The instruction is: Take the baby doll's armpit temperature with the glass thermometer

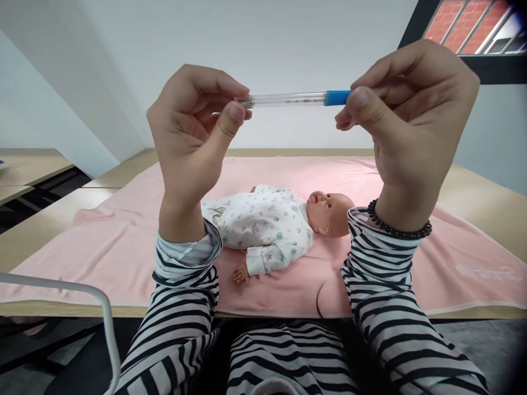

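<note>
Sleeves striped in black and white, we hold a slim, clear tube with a blue end piece (288, 100) level in mid-air, raised above a pink cloth (102, 252). Our left hand (191, 123) pinches the clear end between thumb and fingers; our right hand (411, 112), a black beaded bracelet (405, 236) at its wrist, grips the blue end the same way, both grips closed on the tube. Beneath us, a baby doll in a white, print-patterned outfit (263, 219) lies face up on the cloth, head to the right, atop a pale wooden table (61, 213).
</note>
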Demonstrator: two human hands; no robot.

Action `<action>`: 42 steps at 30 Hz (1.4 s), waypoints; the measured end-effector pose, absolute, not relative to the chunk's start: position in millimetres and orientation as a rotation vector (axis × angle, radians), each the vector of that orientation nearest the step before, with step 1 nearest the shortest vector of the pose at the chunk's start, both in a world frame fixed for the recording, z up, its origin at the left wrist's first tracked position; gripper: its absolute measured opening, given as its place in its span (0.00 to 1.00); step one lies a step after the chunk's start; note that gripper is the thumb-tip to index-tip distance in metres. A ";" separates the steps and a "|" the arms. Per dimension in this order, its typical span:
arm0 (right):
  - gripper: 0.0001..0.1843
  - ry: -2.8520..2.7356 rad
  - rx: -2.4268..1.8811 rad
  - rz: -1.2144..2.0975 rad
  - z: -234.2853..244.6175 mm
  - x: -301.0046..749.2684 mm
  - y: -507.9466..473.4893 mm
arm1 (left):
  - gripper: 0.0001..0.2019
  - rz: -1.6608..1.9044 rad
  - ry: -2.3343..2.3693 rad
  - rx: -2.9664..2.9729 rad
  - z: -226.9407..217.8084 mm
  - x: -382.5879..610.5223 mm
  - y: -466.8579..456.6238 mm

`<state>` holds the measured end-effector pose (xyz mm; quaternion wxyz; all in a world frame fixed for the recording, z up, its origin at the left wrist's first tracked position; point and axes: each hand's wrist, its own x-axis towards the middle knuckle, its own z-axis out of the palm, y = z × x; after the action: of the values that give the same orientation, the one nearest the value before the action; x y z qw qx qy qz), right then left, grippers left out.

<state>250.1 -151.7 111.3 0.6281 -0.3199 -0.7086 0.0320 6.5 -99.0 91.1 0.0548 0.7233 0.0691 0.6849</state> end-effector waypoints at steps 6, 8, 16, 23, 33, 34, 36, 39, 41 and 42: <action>0.16 -1.543 -0.649 0.132 109.7 247.3 -148.6 | 0.03 2.065 0.129 2.158 92.5 6.2 -88.0; 0.14 -1.550 -0.590 0.124 108.0 248.3 -145.1 | 0.03 2.027 0.115 2.226 93.7 3.5 -81.3; 0.07 -1.602 -0.449 0.203 103.2 254.7 -136.3 | 0.04 2.109 0.048 2.342 97.2 -5.2 -70.0; 0.11 -1.506 -0.475 0.179 105.1 246.1 -143.6 | 0.06 2.140 0.098 2.235 96.3 1.3 -79.2; 0.09 -1.444 -0.441 0.574 106.2 318.2 -109.3 | 0.12 2.473 -0.152 1.946 103.8 -2.7 -63.7; 0.06 -1.481 -0.515 0.504 104.7 317.7 -107.9 | 0.13 2.481 -0.158 1.914 104.4 -2.3 -64.8; 0.02 -1.519 -0.659 0.275 102.7 310.2 -107.5 | 0.14 2.491 -0.158 1.868 105.3 -1.5 -67.4; 0.07 -1.455 -0.631 0.281 103.6 297.7 -109.1 | 0.13 2.503 -0.132 1.858 106.4 -1.3 -70.1; 0.05 -1.356 -0.464 0.586 106.1 293.7 -110.7 | 0.11 2.515 -0.117 1.867 106.7 -1.7 -70.7; 0.07 -1.330 -0.415 0.688 107.1 292.3 -112.0 | 0.10 2.515 -0.112 1.872 106.7 -1.9 -70.7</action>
<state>292.3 -112.0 107.1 0.7130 -0.1873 -0.6000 0.3106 -1.9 -70.7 106.7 0.0022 0.5966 -0.0356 0.8018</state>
